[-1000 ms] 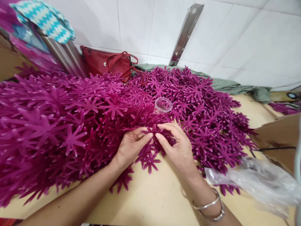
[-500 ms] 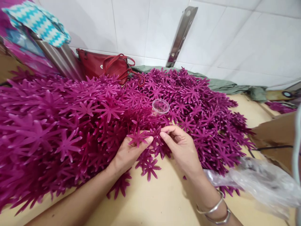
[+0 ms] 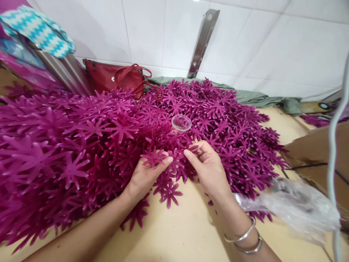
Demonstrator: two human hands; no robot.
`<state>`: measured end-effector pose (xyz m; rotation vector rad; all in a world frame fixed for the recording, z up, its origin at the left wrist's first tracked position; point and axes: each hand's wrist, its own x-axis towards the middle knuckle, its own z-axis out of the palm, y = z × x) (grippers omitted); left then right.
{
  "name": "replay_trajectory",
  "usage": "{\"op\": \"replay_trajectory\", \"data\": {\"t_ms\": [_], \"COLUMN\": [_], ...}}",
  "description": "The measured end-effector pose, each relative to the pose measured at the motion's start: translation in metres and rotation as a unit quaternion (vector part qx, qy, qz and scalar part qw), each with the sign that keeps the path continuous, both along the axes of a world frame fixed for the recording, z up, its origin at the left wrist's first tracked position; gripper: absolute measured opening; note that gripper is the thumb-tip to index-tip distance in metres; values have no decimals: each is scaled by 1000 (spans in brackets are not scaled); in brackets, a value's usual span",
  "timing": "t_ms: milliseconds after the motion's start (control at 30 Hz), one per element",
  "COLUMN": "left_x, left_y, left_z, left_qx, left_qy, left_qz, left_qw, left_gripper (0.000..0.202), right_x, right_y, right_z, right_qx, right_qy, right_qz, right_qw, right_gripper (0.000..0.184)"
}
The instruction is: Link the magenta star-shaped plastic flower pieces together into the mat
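My left hand (image 3: 145,173) pinches a magenta artificial flower piece (image 3: 153,158) with long narrow petals, between thumb and fingers. Just to its right, my right hand (image 3: 207,165) is closed with thumb against forefinger on another magenta flower piece (image 3: 193,148), seen nearly edge-on. The fingertips of both hands are a short gap apart. Whether a stem or small part lies between them is too small to make out. Behind the hands, a clear round plastic cup (image 3: 181,123) sits among the flowers. A loose flower piece (image 3: 171,194) lies on the table below my hands.
Heaps of magenta flower pieces (image 3: 68,134) cover the left and back of the tan table (image 3: 174,233). A red handbag (image 3: 103,74) leans by the tiled wall. Clear plastic wrap (image 3: 297,207), a cardboard box (image 3: 313,153) and a pale cable (image 3: 331,156) are at the right.
My right hand has drawn slightly away from the left, and the flower piece in it has turned edge-on. The whole view has shifted a little, so things appear further left.
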<state>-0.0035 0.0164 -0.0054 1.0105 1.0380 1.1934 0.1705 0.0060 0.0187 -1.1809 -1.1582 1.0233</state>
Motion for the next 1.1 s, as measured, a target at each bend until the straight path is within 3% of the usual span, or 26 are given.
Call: {"op": "replay_trajectory", "data": {"t_ms": [133,233,367,500,600,800,967,1100], "left_x": [3,10,23,29,29,25,26,27], "left_y": [-4,-5,1,10,12,11,14,15], "left_z": [11,25,35,28,21,19,16,15], "left_qx": [-42,-81,-88,-65,-68,-66,-72,-88], "left_qy": [-49,-104,-127,-114,-128,-135,-139,-157], "left_qz": [-59,-58,-73,-70,-85,-150,-133,-114], "left_qw": [996,990,985,989,986,977,979,977], "left_gripper": [28,27,26,29,28,22,21,33], "right_x": [10,14,13,12,14,20,21,22], "right_y": [3,5,3,1,3,8,10,11], "right_z": [0,3,10,8,5,9,12,11], "right_qx": [10,41,20,-39,-54,-43,-33,-48], "right_qy": [91,154,166,131,113,179,244,248], "right_qz": [-29,-62,-40,38,62,-8,-70,-80], "right_qw": [995,985,985,990,990,983,967,964], "right_gripper": [17,18,19,36,27,24,32,42]}}
